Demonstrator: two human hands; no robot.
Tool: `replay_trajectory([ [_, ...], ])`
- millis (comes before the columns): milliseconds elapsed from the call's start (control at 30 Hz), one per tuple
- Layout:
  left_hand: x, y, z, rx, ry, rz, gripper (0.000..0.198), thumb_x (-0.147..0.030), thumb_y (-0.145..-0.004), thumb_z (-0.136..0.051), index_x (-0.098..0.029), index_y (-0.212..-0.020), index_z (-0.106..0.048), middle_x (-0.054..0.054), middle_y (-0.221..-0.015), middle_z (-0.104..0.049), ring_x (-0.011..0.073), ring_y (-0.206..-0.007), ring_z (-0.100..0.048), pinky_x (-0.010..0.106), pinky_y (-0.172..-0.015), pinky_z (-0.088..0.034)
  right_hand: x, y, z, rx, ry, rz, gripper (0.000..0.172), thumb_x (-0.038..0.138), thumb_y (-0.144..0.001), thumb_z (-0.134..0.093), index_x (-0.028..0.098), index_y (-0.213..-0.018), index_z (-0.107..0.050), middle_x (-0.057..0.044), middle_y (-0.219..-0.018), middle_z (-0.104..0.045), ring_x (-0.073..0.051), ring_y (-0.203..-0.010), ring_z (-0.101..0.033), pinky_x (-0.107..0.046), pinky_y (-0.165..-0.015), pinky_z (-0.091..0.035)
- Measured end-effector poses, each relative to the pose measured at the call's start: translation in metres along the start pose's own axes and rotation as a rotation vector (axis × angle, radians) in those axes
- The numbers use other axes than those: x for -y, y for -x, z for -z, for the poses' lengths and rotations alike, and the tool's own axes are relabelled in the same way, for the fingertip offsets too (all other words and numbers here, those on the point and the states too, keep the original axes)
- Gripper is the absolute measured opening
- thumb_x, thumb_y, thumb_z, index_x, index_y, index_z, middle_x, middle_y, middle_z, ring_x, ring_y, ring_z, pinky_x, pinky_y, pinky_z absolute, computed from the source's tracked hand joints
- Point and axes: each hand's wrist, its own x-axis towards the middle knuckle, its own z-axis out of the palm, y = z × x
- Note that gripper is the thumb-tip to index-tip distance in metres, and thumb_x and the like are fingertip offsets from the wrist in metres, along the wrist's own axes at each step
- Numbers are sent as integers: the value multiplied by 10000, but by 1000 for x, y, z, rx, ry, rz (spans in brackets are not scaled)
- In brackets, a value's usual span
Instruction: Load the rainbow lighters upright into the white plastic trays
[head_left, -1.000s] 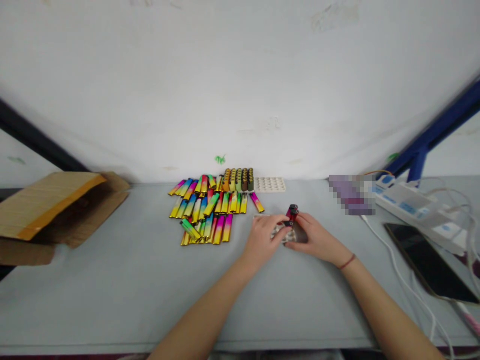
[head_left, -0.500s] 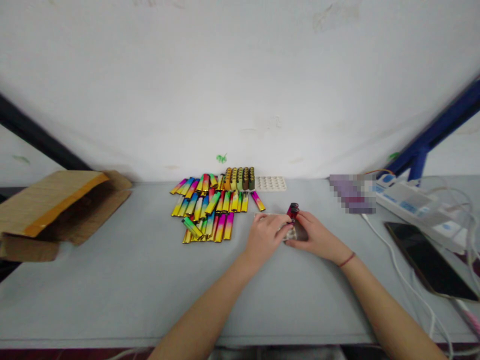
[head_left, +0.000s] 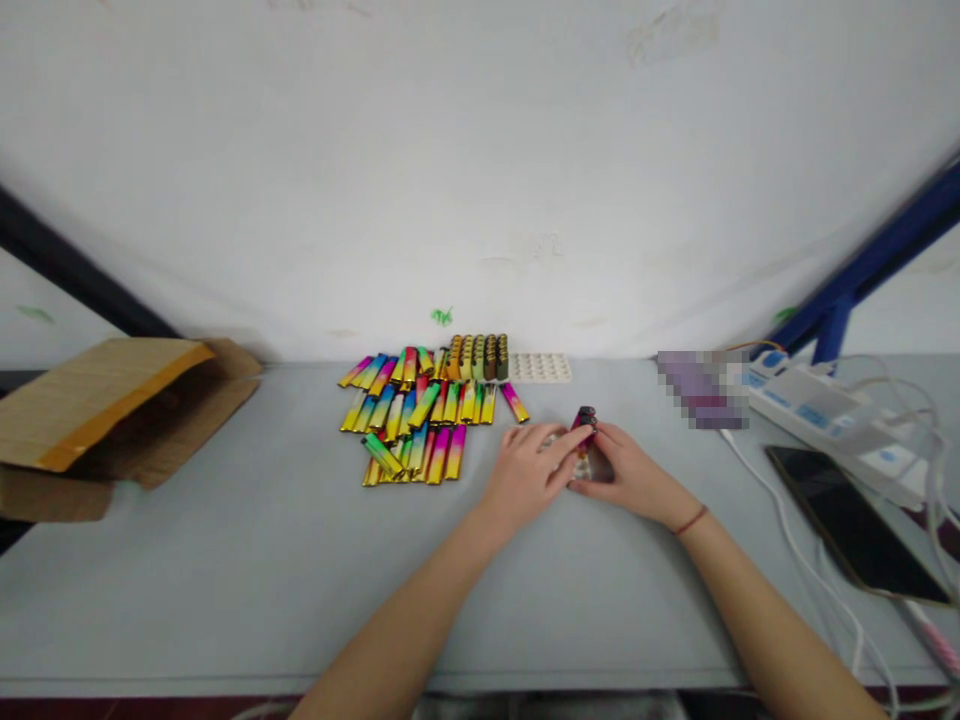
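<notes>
My left hand [head_left: 529, 465] reaches over a small white tray [head_left: 582, 470] with holes. Its fingers close on a dark red and purple lighter [head_left: 581, 422] standing at the tray's right end. Around that same end curls my right hand [head_left: 634, 472], thumb at the near corner and fingers against the standing lighters. Most of the tray is covered by my hands. To the left lies a pile of shiny lighters [head_left: 409, 410] in rainbow and gold, with one pink and gold lighter [head_left: 515, 402] apart from it.
Behind the pile, several upright lighters [head_left: 480, 358] stand in rows beside a white holed tray [head_left: 541, 367]. An open cardboard box [head_left: 112, 400] sits at left. At right are a black phone [head_left: 855, 520], a power strip [head_left: 840, 420], white cables and a blurred-out purple item [head_left: 697, 390].
My left fingers have stretched further right, onto the tops of the standing lighters, which now sit closer together. My right hand has barely moved.
</notes>
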Motion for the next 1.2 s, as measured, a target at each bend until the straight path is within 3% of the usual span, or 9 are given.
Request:
replay_trajectory([
  [100, 8, -1, 21, -45, -43, 229, 302, -260, -918, -580, -261, -1199, -691, 86, -1020, -708, 250, -965, -645, 359, -866, -453, 0, 0, 0, -1, 14, 2, 622, 495, -789, -742, 153, -1278, -564, -206, -1332, -582, -365, -1231, -565, -558, -1053, -468],
  [233, 36, 4, 59, -81, -174, 638, 97, -249, -847, -642, -212, -792, -712, 81, -816, -686, 248, -759, -636, 313, -709, -441, 0, 0, 0, -2, 14, 3, 641, 498, -789, -742, 153, -1299, -562, -205, -1373, -563, -359, -1258, -554, -548, -1101, -436],
  [333, 54, 8, 78, -83, -209, 819, 173, -323, -759, -743, -202, -658, -673, 87, -733, -661, 279, -764, -651, 305, -685, -437, 0, 0, 0, -2, 21, 9, 638, 501, -802, -732, 149, -1305, -559, -206, -1380, -561, -352, -1263, -552, -539, -1115, -427],
  [600, 47, 4, 82, 375, -452, 893, 346, -433, -907, -528, -179, -1001, -744, 168, -1077, -743, 331, -1040, -685, 365, -805, -496, -2, 2, 0, -4, 33, 3, 643, 521, -796, -732, 150, -1295, -566, -205, -1364, -572, -354, -1257, -556, -535, -1096, -445],
  [767, 42, 3, 81, 394, -429, 846, 338, -401, -920, -473, -172, -946, -720, 167, -1046, -750, 327, -1023, -695, 376, -802, -507, -3, 2, -1, -8, 31, 6, 642, 517, -795, -734, 156, -1299, -564, -203, -1366, -572, -359, -1263, -553, -543, -1100, -441],
  [900, 46, 1, 77, 131, -143, 785, 263, -421, -904, -489, -195, -871, -621, 105, -884, -742, 272, -888, -708, 350, -790, -508, -2, 1, 0, -6, 33, 5, 649, 518, -797, -734, 145, -1301, -563, -211, -1367, -571, -359, -1258, -556, -547, -1096, -445],
  [1033, 43, -5, 63, -168, 599, 831, 265, -486, -861, -508, -222, -845, -482, 10, -740, -662, 195, -656, -679, 321, -671, -532, -2, 1, 0, -1, 25, 13, 666, 518, -796, -742, 140, -1313, -559, -214, -1374, -569, -355, -1267, -550, -542, -1103, -441],
  [1100, 36, -8, 54, -220, 896, 906, 264, -474, -848, -524, -228, -907, -448, -19, -728, -644, 161, -563, -647, 314, -624, -539, -2, 1, 0, -7, 26, 15, 667, 513, -790, -751, 145, -1312, -561, -212, -1377, -569, -353, -1271, -548, -540, -1108, -437],
  [1200, 23, -10, 41, -242, 1084, 956, 269, -438, -835, -562, -236, -957, -432, -51, -672, -613, 123, -502, -594, 269, -568, -519, -3, 1, -1, -17, 28, 19, 664, 510, -788, -753, 151, -1312, -560, -210, -1379, -568, -354, -1267, -552, -544, -1103, -441],
])
